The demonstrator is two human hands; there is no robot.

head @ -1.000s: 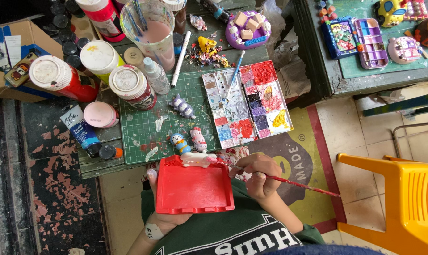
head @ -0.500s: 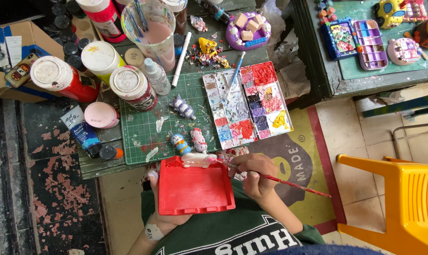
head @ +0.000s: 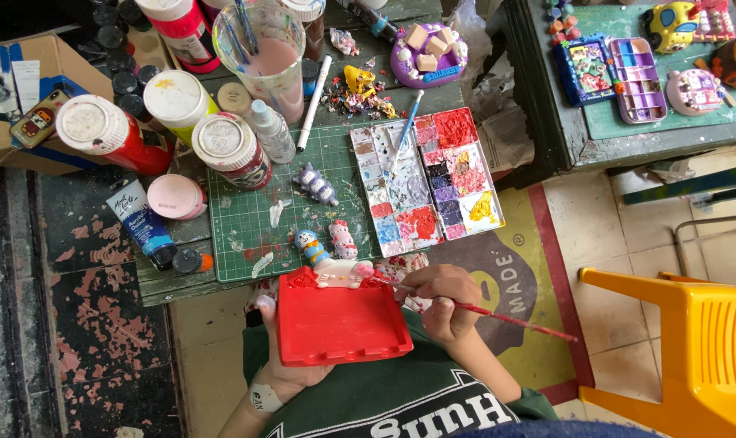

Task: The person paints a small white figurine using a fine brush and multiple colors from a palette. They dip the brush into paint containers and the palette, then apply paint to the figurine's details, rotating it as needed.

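Observation:
My left hand [head: 291, 375] supports a red rectangular tray-shaped piece [head: 340, 319] from below, over my lap. A white figure [head: 341, 275] lies along the tray's far rim. My right hand [head: 443, 302] grips a thin red-handled paintbrush [head: 506, 317]; its tip touches the white figure, its handle points right. Just beyond the tray, on the green cutting mat [head: 254, 219], stand a small blue figurine [head: 310, 246] and a pink one [head: 343, 239].
An open paint palette [head: 425, 180] with a blue brush lies right of the mat. Paint jars [head: 226, 148], a cup of pinkish water [head: 264, 57], tubes and a white marker crowd the table's far side. A yellow plastic chair [head: 692, 341] stands at the right.
The brush tip has shifted slightly left along the white figure on the tray's rim; the tray stays held in place.

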